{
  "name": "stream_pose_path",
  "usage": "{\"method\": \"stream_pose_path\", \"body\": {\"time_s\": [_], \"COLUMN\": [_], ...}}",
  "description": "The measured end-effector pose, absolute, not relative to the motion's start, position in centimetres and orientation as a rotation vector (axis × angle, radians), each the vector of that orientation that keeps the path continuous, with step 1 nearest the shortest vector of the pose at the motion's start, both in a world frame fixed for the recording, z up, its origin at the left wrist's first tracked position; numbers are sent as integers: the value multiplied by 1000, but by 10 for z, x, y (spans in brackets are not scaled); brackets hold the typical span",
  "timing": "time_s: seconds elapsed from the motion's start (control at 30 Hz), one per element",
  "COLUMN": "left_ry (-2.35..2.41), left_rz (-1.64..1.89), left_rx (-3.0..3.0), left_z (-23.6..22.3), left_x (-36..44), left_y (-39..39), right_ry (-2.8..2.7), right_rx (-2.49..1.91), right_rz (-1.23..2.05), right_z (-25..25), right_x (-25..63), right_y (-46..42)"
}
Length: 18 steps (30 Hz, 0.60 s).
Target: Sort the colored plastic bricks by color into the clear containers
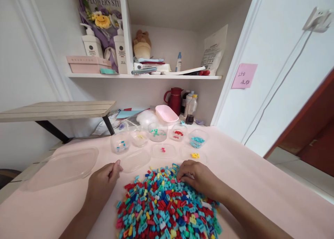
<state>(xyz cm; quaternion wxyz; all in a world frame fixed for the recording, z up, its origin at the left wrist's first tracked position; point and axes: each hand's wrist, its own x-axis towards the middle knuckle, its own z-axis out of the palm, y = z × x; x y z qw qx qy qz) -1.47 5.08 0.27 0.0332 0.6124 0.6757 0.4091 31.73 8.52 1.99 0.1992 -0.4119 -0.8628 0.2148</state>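
A wide heap of small toy building bricks [167, 204], mostly turquoise, red and blue with some yellow, green and white, lies at the front of the table. At the heap's upper right edge is my right hand [197, 176], its curled fingertips pinched down among the bricks, with a pinkish brick at the tips. My left hand [105, 174] rests in a loose fist on the table, left of the heap and apart from it. Whatever its fingers may hold is hidden. Beyond my hands, a clear lid [163, 150] carries pink bricks, and another clear lid [194, 156] carries yellow ones.
Clear tubs stand behind: one with blue bricks [120, 143], one with green [157, 133], one with red [178, 133], one with turquoise [197, 140]. A large clear lid [86, 162] lies left. Behind are a pink basin [167, 114], a red jug [174, 100] and a bottle [191, 110].
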Motion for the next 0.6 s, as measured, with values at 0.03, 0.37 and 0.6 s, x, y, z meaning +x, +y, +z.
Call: {"method": "stream_pose_path", "body": {"time_s": [0.03,0.37,0.6], "left_ry": [2078,2085,2094], "left_rz": [1256,1256,1251], "left_rx": [1885,1920,1949], "left_z": [3,2,1], "left_x": [-15,-14,-13], "left_y": [51,49,50], "right_ry": [-2386,-2389,-2471], "right_rx": [-1162,-1075,-1066], "right_rz": [604,584,568], "right_z": [20,23,19], "right_x": [317,301,301], "right_y": [85,78,79]}}
